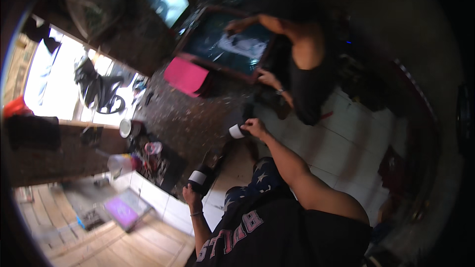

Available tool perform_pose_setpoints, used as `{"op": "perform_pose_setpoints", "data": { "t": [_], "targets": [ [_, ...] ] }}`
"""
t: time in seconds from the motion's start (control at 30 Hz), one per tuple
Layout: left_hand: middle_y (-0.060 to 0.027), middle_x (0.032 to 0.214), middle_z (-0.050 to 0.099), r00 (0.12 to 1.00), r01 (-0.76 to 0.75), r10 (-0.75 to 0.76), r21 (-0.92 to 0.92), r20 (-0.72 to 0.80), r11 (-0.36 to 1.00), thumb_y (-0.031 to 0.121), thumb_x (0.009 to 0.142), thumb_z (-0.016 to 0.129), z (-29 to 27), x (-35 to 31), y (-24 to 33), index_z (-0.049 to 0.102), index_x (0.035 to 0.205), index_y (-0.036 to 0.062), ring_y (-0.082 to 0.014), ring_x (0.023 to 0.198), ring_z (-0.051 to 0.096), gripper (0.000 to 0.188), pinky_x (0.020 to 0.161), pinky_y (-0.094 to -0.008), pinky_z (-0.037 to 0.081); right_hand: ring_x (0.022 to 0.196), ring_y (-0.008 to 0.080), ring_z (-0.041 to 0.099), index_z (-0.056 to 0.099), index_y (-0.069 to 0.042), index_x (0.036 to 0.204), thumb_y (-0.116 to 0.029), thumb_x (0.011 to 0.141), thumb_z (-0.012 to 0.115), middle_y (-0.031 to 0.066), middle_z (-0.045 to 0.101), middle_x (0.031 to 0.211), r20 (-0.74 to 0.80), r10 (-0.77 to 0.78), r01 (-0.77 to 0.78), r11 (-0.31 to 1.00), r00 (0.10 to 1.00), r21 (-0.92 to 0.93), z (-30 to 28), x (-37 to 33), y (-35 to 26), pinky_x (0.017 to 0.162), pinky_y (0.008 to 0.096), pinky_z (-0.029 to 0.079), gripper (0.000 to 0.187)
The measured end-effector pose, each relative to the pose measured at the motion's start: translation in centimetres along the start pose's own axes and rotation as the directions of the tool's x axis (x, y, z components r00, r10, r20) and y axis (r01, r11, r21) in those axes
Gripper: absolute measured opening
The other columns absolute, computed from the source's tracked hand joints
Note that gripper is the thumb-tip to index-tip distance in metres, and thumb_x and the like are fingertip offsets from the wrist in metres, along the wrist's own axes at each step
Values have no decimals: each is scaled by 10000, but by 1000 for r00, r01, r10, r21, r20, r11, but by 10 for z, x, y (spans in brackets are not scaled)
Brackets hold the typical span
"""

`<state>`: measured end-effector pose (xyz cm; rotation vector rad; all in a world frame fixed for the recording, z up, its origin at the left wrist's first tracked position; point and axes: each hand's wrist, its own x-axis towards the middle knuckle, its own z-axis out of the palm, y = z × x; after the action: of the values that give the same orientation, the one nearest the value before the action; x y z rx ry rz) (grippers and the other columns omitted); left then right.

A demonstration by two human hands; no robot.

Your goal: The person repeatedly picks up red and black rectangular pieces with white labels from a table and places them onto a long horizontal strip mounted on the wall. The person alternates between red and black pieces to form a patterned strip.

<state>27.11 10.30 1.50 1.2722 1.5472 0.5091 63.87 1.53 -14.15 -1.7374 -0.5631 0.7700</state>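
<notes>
My left hand (191, 196) is closed on the edge of a black piece with a white patch (198, 177), low on the left in front of my legs. Further out and to the right, my right hand (255, 127) pinches a similar black piece with a white patch (236, 131) between thumb and fingers. Both pieces look soft and flat, like fabric, but the dim light hides their exact kind. Their dark outlines partly merge with the dark floor behind them.
A co-worker (307, 54) leans over a framed dark panel (222, 44), both hands on it. Beside it lies a pink box-like thing (186, 76). Cans (129, 128) and a plastic tub (122, 164) stand at left. A motorcycle (101, 89) shows through the doorway.
</notes>
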Motion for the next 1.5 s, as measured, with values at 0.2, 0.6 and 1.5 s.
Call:
{"op": "perform_pose_setpoints", "data": {
  "t": [0.2, 0.6, 1.5],
  "targets": [
    [-46, 703, 511, 865, -393, 402, -92, 300, 915, 158, 922, 513, 69, 21, -2, 459, 759, 15, -114, 647, 467, 223, 583, -287, 410, 590, 147, 546, 606, 7, 796, -226, 769, 714, 87, 595, 640, -237, -71, 63, 997, 969, -40, -110, -137, -10, 578, 317, 444, 258],
    [-170, 788, 632, 399, -733, 547, -103, 736, 673, 69, 832, 573, 239, -177, -26, 557, 1084, -52, -230, 699, 619, 280, 641, -337, 470, 769, 214, 611, 636, 63, 942, -160, 835, 638, 140, 661, 840, -995, 90, -372, 926, 52, 64, -250, -599, 167, 723, 327, 485, 248],
    [-194, 797, 617, -192, -870, 386, -338, 902, 359, 35, 820, 531, 796, -739, -37, 489, 988, 20, -369, 774, 618, 173, 692, -439, 481, 642, 267, 647, 694, -19, 742, -251, 676, 663, 143, 662, 685, -930, 281, -718, 594, -237, 363, -648, -882, 367, 606, 375, 505, 243]
  ]
}}
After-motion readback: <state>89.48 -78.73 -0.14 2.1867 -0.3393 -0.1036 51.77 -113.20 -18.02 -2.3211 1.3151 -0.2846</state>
